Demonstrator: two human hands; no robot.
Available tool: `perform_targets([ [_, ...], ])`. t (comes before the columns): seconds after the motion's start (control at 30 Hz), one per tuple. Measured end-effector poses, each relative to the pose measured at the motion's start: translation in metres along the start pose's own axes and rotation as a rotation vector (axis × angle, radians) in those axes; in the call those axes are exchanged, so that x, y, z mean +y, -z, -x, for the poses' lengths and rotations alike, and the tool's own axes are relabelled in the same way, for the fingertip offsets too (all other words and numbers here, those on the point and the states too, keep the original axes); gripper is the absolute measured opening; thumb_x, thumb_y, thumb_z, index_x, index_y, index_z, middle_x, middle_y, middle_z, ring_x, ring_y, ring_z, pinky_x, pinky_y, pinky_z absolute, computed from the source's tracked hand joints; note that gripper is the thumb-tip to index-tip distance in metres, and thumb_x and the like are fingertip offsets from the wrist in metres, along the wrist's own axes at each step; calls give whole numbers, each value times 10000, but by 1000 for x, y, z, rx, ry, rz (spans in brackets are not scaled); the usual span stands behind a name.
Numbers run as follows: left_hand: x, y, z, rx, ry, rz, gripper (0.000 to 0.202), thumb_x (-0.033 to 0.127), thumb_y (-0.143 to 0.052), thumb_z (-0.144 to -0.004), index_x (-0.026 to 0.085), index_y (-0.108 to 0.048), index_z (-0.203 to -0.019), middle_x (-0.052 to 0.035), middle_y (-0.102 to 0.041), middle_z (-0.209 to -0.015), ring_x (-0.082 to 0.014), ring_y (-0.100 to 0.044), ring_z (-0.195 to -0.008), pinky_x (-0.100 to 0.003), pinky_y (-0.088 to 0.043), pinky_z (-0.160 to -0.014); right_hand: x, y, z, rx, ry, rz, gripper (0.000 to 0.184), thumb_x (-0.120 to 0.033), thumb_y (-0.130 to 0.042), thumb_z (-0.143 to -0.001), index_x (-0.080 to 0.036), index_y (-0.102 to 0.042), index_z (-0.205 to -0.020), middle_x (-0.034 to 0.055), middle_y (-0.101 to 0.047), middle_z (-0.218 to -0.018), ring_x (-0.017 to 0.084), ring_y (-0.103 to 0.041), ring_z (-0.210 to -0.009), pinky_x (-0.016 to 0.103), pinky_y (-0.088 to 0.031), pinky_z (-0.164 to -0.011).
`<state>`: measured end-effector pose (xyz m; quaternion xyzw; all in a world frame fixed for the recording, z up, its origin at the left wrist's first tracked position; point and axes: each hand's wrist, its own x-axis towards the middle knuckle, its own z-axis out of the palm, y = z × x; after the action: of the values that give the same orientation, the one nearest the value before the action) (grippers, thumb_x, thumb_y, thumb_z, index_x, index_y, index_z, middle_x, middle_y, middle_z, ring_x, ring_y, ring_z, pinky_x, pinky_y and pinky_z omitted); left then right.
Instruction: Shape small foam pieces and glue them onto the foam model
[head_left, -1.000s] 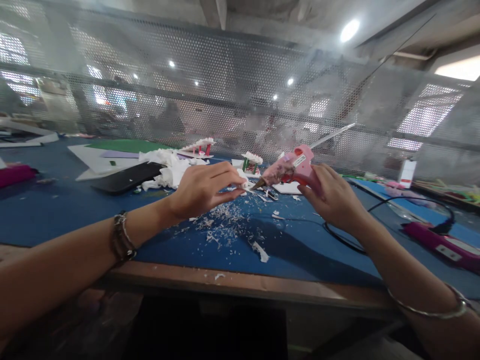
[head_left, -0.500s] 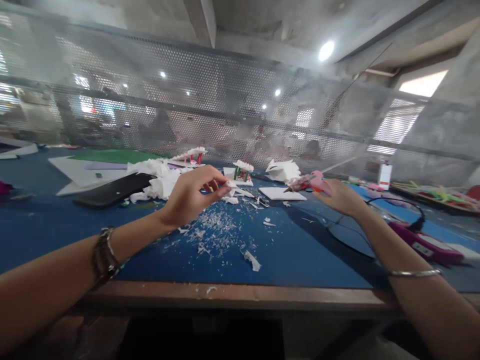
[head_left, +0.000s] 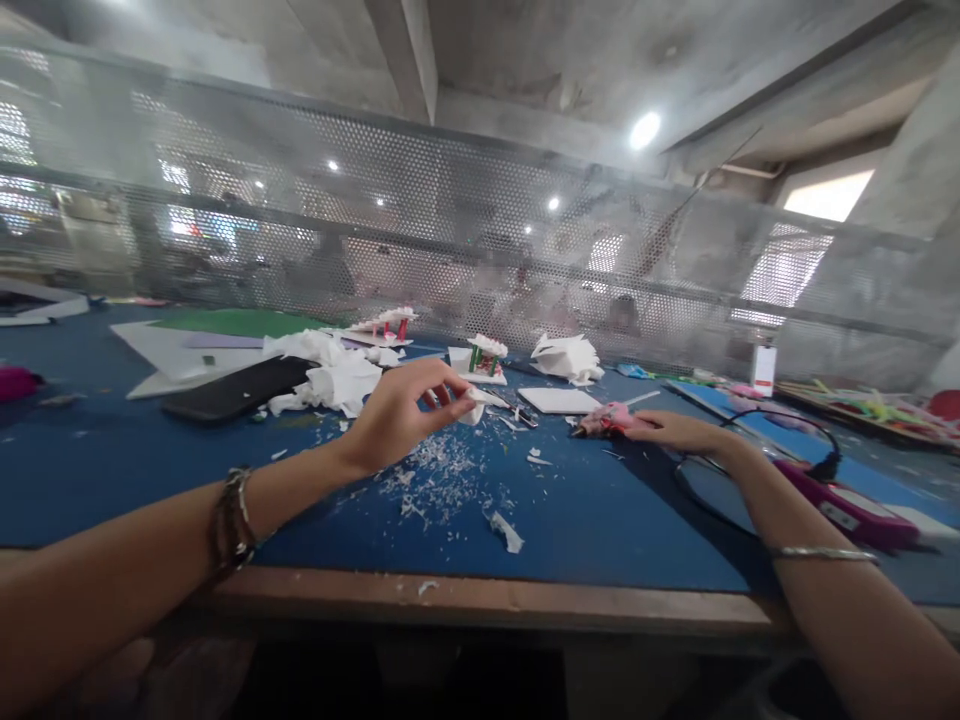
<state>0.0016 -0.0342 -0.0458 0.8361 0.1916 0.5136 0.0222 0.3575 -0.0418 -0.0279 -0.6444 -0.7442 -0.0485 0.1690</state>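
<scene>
My left hand [head_left: 401,410] is raised just above the table [head_left: 112,450], wrist bent, palm turned toward the right. Thumb and fingertips are pinched on a small white foam piece [head_left: 474,405]; the other fingers curl loosely beside it. The piece is clear of the table surface, above a patch of white scraps [head_left: 442,470]. My right hand [head_left: 679,432] lies low and nearly flat on the blue surface, well apart from the left, with its fingers over the rear of a pink glue gun [head_left: 607,418]. The gun lies on its side on the table, nozzle pointing left toward the scraps. I cannot tell whether these fingers close round the handle or only rest on it. A bracelet [head_left: 229,520] sits on the left wrist and a thin bangle [head_left: 821,552] on the right. A larger scrap [head_left: 508,530] lies near the table's front edge. Beyond the left hand are a heap of tissue [head_left: 337,375], a black phone [head_left: 236,388] beside it, and a small model [head_left: 486,358] with red and green posts. A white square [head_left: 559,400] lies just behind the gun, with crumpled paper [head_left: 566,355] farther back. A magenta power strip [head_left: 847,495] lies to the right of my right forearm. A perforated screen [head_left: 450,230] closes the far side of the table.
</scene>
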Motion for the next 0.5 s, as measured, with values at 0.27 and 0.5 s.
perform_targets([
  [0.27,7,-4,1,6,15,62,119,247,-530,-750,140,-583,-743,-17,-611,-712,-56,-548,-595,-136,-461,-518,-87,18,-3,221,185,-263,365,-457,-440,-711,-170,-519,-921,75,-582,-858,179,-551,-791,335,-437,-720],
  [0.5,7,-5,2,-4,38,81,95,230,-553,-732,144,-592,-740,-16,-618,-713,-67,-553,-633,-146,-453,-536,-182,-10,6,87,606,-499,365,-366,-589,-655,-180,-494,-954,36,-571,-876,126,-542,-782,261,-453,-714],
])
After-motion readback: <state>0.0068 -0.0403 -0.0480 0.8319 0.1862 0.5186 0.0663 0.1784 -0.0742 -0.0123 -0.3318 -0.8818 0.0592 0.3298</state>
